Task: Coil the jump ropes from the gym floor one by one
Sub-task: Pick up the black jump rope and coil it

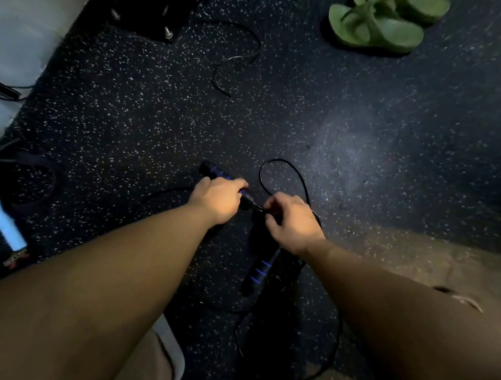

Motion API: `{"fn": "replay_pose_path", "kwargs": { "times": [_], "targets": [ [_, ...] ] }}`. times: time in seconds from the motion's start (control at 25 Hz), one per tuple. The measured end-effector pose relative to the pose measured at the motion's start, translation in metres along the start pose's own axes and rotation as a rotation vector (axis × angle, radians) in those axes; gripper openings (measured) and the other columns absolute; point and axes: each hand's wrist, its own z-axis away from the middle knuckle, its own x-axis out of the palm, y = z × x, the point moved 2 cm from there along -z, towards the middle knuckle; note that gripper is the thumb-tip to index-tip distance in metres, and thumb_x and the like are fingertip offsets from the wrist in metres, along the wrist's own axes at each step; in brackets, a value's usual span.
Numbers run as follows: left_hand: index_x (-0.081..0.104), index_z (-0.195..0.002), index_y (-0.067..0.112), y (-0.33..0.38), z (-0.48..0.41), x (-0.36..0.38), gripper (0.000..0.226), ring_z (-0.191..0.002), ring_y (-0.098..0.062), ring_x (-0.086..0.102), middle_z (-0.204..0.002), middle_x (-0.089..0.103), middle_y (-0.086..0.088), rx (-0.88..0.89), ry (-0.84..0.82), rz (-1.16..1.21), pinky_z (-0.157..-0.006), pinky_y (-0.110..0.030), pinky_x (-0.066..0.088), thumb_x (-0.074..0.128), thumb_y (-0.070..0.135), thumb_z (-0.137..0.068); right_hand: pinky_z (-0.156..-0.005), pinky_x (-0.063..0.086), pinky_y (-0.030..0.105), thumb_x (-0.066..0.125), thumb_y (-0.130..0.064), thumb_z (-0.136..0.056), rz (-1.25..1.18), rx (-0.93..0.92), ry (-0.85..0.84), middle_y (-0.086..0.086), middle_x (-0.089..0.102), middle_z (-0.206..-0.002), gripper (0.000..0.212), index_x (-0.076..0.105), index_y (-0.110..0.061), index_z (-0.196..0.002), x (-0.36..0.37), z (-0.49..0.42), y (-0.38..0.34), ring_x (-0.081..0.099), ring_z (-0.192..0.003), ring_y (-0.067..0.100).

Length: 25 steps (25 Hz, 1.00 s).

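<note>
A black jump rope with blue-ringed handles lies on the speckled gym floor in front of me. My left hand (218, 197) grips one handle (214, 171), whose far end sticks out past my knuckles. My right hand (290, 220) pinches the thin black cord (285, 162) right beside that handle's tip. The cord rises in a loop beyond my right hand. The second handle (259, 271) lies below my right wrist, and more cord trails down the floor between my forearms. Another thin black rope (250, 38) lies loose farther off.
A pair of green sandals (385, 19) sits at the top right. A black bolted equipment base (144, 7) and a pale padded surface (22, 18) stand at the top left. Coloured ropes and handles (1, 222) are piled at the left edge. My knees frame the bottom.
</note>
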Motion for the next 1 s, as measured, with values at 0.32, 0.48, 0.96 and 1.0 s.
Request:
{"fn": "replay_pose_path", "kwargs": {
  "times": [0.32, 0.48, 0.96, 1.0],
  "targets": [
    [0.048, -0.135, 0.032, -0.007, 0.01, -0.013, 0.036, -0.113, -0.026, 0.047, -0.125, 0.045, -0.005, 0.166, 0.107, -0.201, -0.098, -0.041, 0.038, 0.051, 0.042, -0.1, -0.078, 0.052, 0.03, 0.059, -0.029, -0.087, -0.216, 0.153, -0.042, -0.008, 0.068, -0.085, 0.029, 0.054, -0.033, -0.115, 0.007, 0.044, 0.0, 0.063, -0.076, 0.012],
    [0.044, -0.138, 0.028, -0.001, 0.04, -0.059, 0.039, -0.114, -0.025, 0.05, -0.128, 0.047, -0.003, 0.218, 0.234, -0.089, -0.099, -0.041, 0.04, 0.043, 0.045, -0.103, -0.098, 0.049, 0.037, 0.063, -0.035, -0.09, -0.182, 0.218, 0.12, 0.002, 0.054, -0.122, 0.055, 0.041, -0.026, -0.14, -0.014, 0.043, -0.004, 0.059, -0.106, 0.021],
    [0.048, -0.135, 0.021, 0.028, 0.196, -0.196, 0.047, -0.12, -0.026, 0.054, -0.14, 0.054, -0.009, 0.035, 0.185, 0.524, -0.09, -0.035, 0.041, 0.042, 0.053, -0.1, -0.061, 0.042, 0.02, 0.057, -0.038, -0.099, -0.3, -0.219, 0.47, -0.011, 0.061, -0.07, 0.025, 0.069, -0.018, -0.09, -0.216, 0.133, -0.163, 0.053, -0.062, 0.001],
    [0.053, -0.124, 0.023, 0.034, 0.209, -0.204, 0.043, -0.115, -0.024, 0.056, -0.132, 0.059, -0.006, 0.053, 0.212, 0.576, -0.089, -0.035, 0.041, 0.043, 0.056, -0.099, -0.063, 0.042, 0.021, 0.058, -0.038, -0.099, -0.278, -0.254, 0.473, -0.01, 0.063, -0.073, 0.025, 0.071, -0.018, -0.09, -0.231, 0.143, -0.18, 0.054, -0.064, 0.001]
  ]
}}
